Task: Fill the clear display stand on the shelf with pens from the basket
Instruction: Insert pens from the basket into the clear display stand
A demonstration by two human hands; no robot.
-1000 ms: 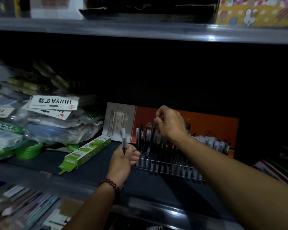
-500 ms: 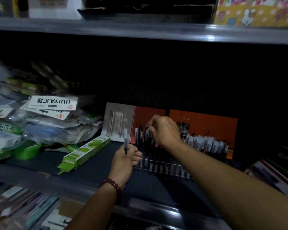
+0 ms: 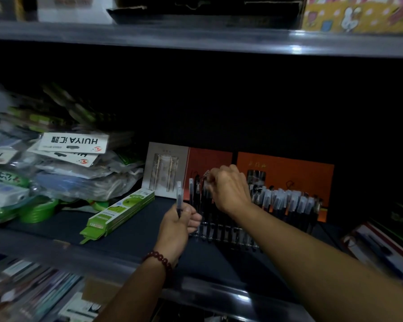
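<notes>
Here, a pen [image 3: 179, 196] is gripped upright in the left hand [image 3: 177, 225], just in front of the left end of the clear display stand [image 3: 230, 234]. The stand is set on the dark shelf [image 3: 130, 239] and is already lined with pens. The top of a second pen [image 3: 205, 195] at the stand's left part is pinched by the curled fingers of the right hand [image 3: 229, 190], though the grip is blurred. A green box [image 3: 119, 212] is laid nearby to the left, and an orange card [image 3: 286, 169] is propped behind.

Dim, underexposed; blurred left edge
</notes>
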